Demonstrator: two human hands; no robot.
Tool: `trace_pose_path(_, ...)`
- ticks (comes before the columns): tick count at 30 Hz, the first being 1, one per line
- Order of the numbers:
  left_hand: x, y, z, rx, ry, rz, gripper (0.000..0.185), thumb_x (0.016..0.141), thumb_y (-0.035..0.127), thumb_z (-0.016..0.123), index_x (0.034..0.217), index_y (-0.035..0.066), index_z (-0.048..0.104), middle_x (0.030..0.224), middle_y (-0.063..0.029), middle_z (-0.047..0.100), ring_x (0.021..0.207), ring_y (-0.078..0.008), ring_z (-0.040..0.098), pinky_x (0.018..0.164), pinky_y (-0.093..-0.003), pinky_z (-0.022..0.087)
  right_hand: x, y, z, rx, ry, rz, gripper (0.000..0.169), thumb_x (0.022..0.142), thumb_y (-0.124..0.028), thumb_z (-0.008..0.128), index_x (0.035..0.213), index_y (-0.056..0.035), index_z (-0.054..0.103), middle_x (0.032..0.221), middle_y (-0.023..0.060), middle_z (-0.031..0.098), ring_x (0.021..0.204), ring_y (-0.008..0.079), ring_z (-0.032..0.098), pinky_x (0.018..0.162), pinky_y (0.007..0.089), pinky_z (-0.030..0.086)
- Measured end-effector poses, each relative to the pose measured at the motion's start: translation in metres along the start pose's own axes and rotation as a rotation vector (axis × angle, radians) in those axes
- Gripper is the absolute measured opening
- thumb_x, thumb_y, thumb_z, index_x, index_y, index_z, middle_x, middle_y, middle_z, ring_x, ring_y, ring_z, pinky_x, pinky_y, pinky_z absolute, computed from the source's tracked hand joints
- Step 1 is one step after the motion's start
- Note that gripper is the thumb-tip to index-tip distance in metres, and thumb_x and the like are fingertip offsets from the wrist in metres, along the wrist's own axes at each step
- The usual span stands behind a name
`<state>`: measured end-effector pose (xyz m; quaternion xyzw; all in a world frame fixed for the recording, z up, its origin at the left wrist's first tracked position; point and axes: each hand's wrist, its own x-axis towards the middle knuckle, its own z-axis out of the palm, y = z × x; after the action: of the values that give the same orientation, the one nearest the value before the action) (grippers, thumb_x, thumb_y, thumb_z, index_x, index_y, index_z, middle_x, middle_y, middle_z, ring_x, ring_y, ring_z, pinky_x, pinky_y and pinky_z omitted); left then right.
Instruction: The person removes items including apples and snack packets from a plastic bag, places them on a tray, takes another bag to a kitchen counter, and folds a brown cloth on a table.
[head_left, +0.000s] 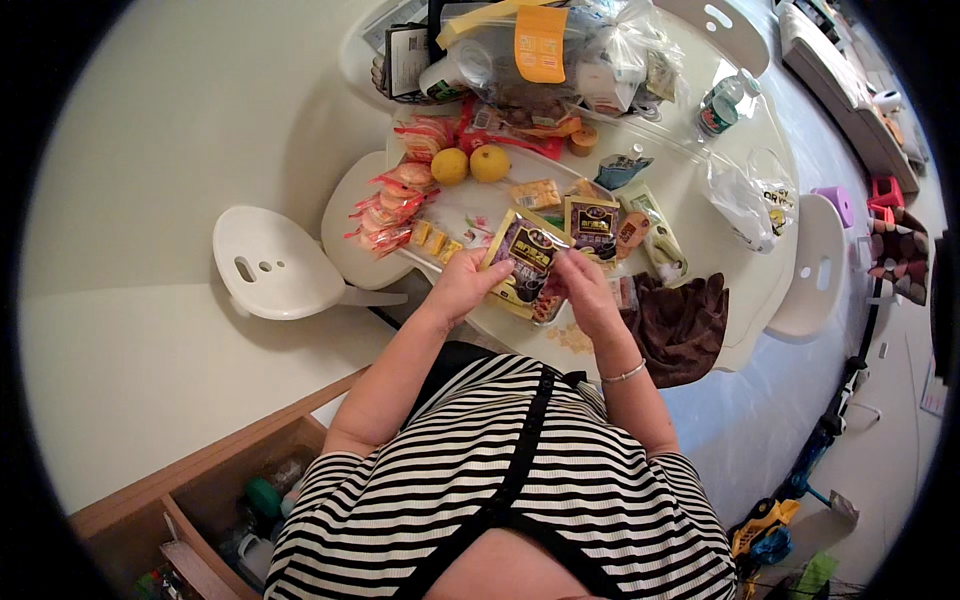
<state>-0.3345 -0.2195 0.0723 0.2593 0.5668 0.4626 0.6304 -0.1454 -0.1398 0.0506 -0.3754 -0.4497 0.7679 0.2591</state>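
Note:
A dark foil food packet with gold edges (529, 251) is held up over the near edge of the tray. My left hand (466, 283) grips its left side, thumb across the front. At its right edge, the fingers of my right hand (586, 289) pinch the foil. A second packet of like design (592, 225) lies just beyond, on the tray. Small yellow-wrapped snacks (435, 241) sit left of my left hand. Red-and-clear wrapped round crackers (397, 202) line the tray's left side. Two yellow citrus fruits (471, 165) rest at the back of the white tray (457, 202).
A brown cloth (679, 326) hangs at the table's near right edge. Pale crumbs or flakes (570, 337) lie before me. Plastic bags (555, 52) and a basket crowd the back. A clear bottle (724, 105) and a plastic bag (750, 199) stand right. White chairs (277, 262) surround the table.

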Motion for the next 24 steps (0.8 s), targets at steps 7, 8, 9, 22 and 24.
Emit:
trace_pose_path(7, -0.005, -0.011, 0.002, -0.105, 0.031, -0.018, 0.021, 0.091, 0.013, 0.063, 0.107, 0.0, 0.063, 0.094, -0.0045, 0.068, 0.08, -0.0094, 0.064, 0.071, -0.0253, 0.052, 0.002, 0.02, 0.008, 0.135, -0.049, -0.029, 0.021, 0.092, -0.011, 0.062, 0.109, 0.0001, 0.062, 0.09, -0.0027, 0.063, 0.076, 0.0044, 0.054, 0.067, 0.0201, 0.044)
trace_pose_path(8, -0.009, -0.01, -0.001, -0.044, 0.016, -0.039, 0.022, 0.09, 0.013, 0.064, 0.108, 0.001, 0.062, 0.094, -0.0043, 0.068, 0.079, -0.0096, 0.064, 0.07, -0.0249, 0.052, 0.004, 0.029, 0.004, 0.133, -0.047, -0.019, 0.021, 0.092, -0.011, 0.062, 0.109, 0.0002, 0.062, 0.09, -0.0025, 0.064, 0.077, 0.0046, 0.055, 0.067, 0.0201, 0.044)
trace_pose_path(9, -0.014, -0.003, 0.001, 0.01, 0.001, -0.056, 0.023, 0.089, 0.013, 0.065, 0.109, 0.001, 0.061, 0.093, -0.0042, 0.068, 0.078, -0.0098, 0.064, 0.069, -0.0244, 0.051, 0.004, 0.028, 0.003, 0.123, -0.047, -0.008, 0.02, 0.092, -0.011, 0.062, 0.109, 0.0002, 0.062, 0.091, -0.0023, 0.064, 0.078, 0.0047, 0.055, 0.068, 0.02, 0.045)
trace_pose_path(22, -0.015, 0.009, -0.033, 0.218, -0.006, 0.084, 0.025, 0.085, 0.011, 0.067, 0.108, 0.004, 0.062, 0.094, -0.0026, 0.068, 0.074, -0.0093, 0.062, 0.068, -0.0243, 0.05, 0.002, 0.038, 0.008, 0.489, -0.067, 0.092, 0.024, 0.098, -0.019, 0.053, 0.117, -0.0039, 0.057, 0.099, 0.0037, 0.065, 0.082, 0.0101, 0.061, 0.072, 0.0248, 0.05)
trace_pose_path(24, -0.017, 0.004, -0.028, 0.208, -0.076, 0.022, 0.028, 0.085, 0.011, 0.068, 0.111, 0.004, 0.062, 0.095, -0.0028, 0.068, 0.075, -0.0094, 0.062, 0.068, -0.0243, 0.05, 0.001, 0.026, 0.015, 0.544, -0.006, 0.064, 0.026, 0.099, -0.021, 0.052, 0.114, -0.001, 0.058, 0.101, 0.004, 0.065, 0.085, 0.0112, 0.062, 0.074, 0.0245, 0.051)
